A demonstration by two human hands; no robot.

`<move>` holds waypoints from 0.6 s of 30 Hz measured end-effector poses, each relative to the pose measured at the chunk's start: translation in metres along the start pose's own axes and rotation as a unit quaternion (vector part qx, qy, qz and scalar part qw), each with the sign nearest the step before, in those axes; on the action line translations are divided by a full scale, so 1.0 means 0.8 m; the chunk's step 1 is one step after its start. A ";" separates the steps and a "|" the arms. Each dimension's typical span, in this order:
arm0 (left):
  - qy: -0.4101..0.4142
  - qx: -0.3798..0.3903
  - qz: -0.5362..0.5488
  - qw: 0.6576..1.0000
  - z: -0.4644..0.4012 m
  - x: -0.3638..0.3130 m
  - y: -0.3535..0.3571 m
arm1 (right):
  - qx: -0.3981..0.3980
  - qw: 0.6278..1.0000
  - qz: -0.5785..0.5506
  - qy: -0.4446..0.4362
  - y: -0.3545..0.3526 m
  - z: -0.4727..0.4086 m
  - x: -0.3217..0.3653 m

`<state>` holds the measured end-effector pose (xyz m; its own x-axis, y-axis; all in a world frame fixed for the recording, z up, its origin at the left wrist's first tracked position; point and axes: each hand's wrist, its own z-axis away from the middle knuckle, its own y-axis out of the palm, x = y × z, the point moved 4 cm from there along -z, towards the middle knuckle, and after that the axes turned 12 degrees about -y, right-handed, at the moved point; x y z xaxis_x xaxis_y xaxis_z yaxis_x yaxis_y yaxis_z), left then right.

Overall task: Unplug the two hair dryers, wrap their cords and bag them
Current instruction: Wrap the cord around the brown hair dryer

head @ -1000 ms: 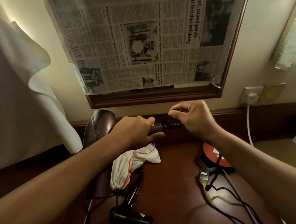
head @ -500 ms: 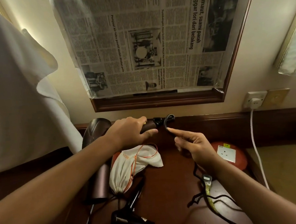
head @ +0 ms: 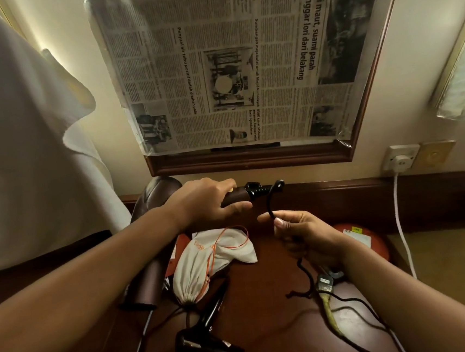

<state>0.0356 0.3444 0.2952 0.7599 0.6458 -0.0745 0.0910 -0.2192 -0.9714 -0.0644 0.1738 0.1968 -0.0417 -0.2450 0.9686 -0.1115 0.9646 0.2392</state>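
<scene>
Right hand (head: pixel 305 234) now pinches brown dryer's cord (head: pixel 273 200).

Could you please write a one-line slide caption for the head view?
Left hand grips brown hair dryer; right hand pinches its black cord above the desk.

Readable print: one newspaper and a bag.

You'll find the newspaper (head: pixel 243 67) taped over the framed mirror, turned sideways: its big headline reads "Isteri maut, suami parah dilanggar lori dari belakang", a smaller one "Sumbangan meja bulat untuk Masjid Nur Hidayah", another "Penjual air tebu positif dadah ditahan polis" (the body columns are too fine to read). On the white drawstring bag (head: pixel 205 260) you can make out orange letters, only "ac" legible. The labels on the plug and the red disc are too small for you to read.
</scene>
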 end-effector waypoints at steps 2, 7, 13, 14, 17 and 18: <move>0.003 0.008 0.001 1.000 0.001 -0.003 -0.001 | 0.012 1.000 -0.006 0.007 -0.003 -0.002 -0.002; 0.012 0.023 0.016 1.000 0.005 -0.010 -0.001 | 0.017 0.999 0.046 0.017 -0.007 -0.008 0.005; 0.040 0.054 -0.051 0.996 0.011 -0.017 -0.002 | 0.012 0.976 0.216 0.026 -0.019 -0.016 0.042; 0.045 0.052 -0.059 0.996 0.012 -0.018 -0.003 | 0.013 0.969 0.245 0.018 -0.020 -0.018 0.048; 0.062 0.059 -0.087 0.993 0.015 -0.023 0.002 | 0.003 0.936 0.352 -0.007 -0.023 -0.027 0.067; 0.066 0.064 -0.099 0.991 0.016 -0.025 0.004 | -0.002 0.920 0.391 -0.021 -0.023 -0.029 0.076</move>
<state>0.0128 0.3399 0.2907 0.8132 0.5642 0.1426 0.1710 0.0027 -0.9853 -0.0418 0.1433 0.2525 -0.1460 0.5213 0.8408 -0.0265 0.8476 -0.5300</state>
